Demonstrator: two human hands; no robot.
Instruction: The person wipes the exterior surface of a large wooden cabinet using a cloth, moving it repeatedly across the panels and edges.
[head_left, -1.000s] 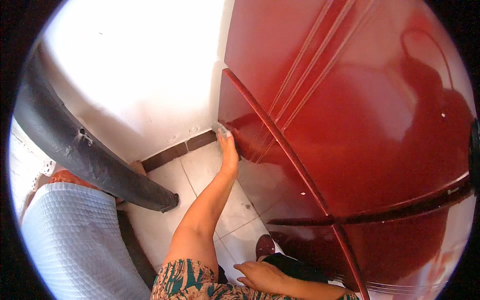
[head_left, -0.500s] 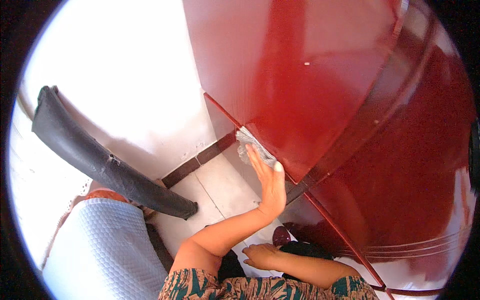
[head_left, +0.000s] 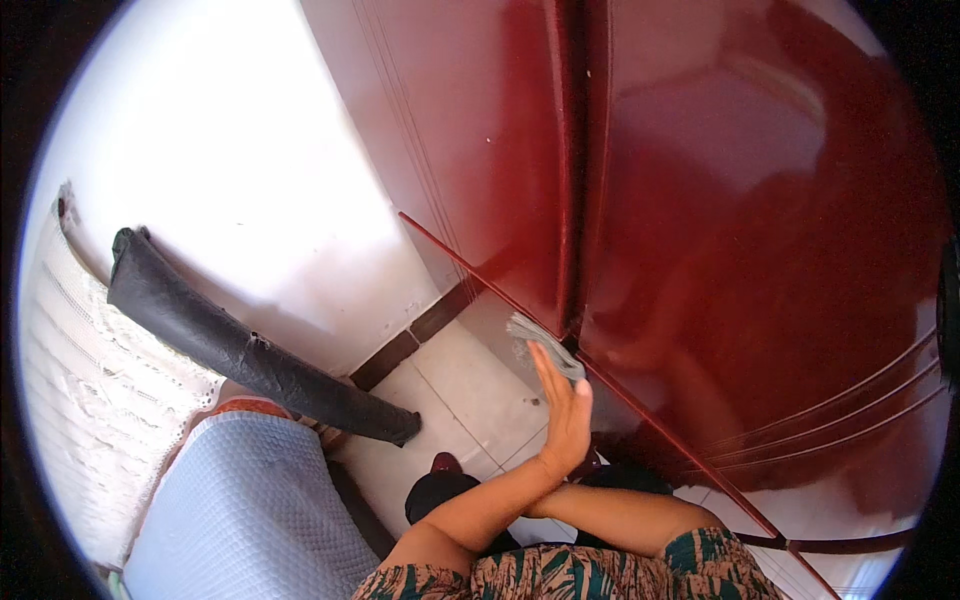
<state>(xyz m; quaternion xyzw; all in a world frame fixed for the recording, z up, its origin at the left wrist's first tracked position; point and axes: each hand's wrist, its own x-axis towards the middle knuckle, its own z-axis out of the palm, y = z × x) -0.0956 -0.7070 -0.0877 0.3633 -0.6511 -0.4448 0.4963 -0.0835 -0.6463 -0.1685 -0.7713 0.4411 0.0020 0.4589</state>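
Left hand [head_left: 566, 418]: fingers [head_left: 548, 366] straight and held together, flat palm pressing a grey cloth [head_left: 542, 342] against the lower edge of the glossy dark-red wardrobe door [head_left: 720, 220]. No clamped grip; the cloth is pinned under the fingertips, part of it sticking out toward 11 o'clock from the hand.

Cloth sits right at the bottom of the vertical seam [head_left: 572, 170] between two door panels, just above the floor line.

Left forearm runs from the hand down toward 7 o'clock. Right forearm [head_left: 640, 515] crosses under it near the wrist, heading to 4 o'clock. Right hand hidden behind the left arm, so can't tell what its fingers are doing.

Outward from there:
- White tiled floor [head_left: 455, 400] at 9 o'clock of the hand, dark skirting strip [head_left: 415, 335] along the white wall [head_left: 250, 180].
- A foot [head_left: 446, 464] on the tiles at 7 o'clock of the hand, with the dark-clad legs.
- Black rolled mat [head_left: 250, 350] leaning diagonally against the wall, lower end on the floor at 9 o'clock, well apart from the hand.
- Light-blue quilted cover [head_left: 250, 510] at 8 o'clock, beside the roll's lower half.
- White lace fabric [head_left: 90, 380] at the far 9 o'clock edge.
- Green patterned garment [head_left: 560, 575] at 6 o'clock, the person's own.
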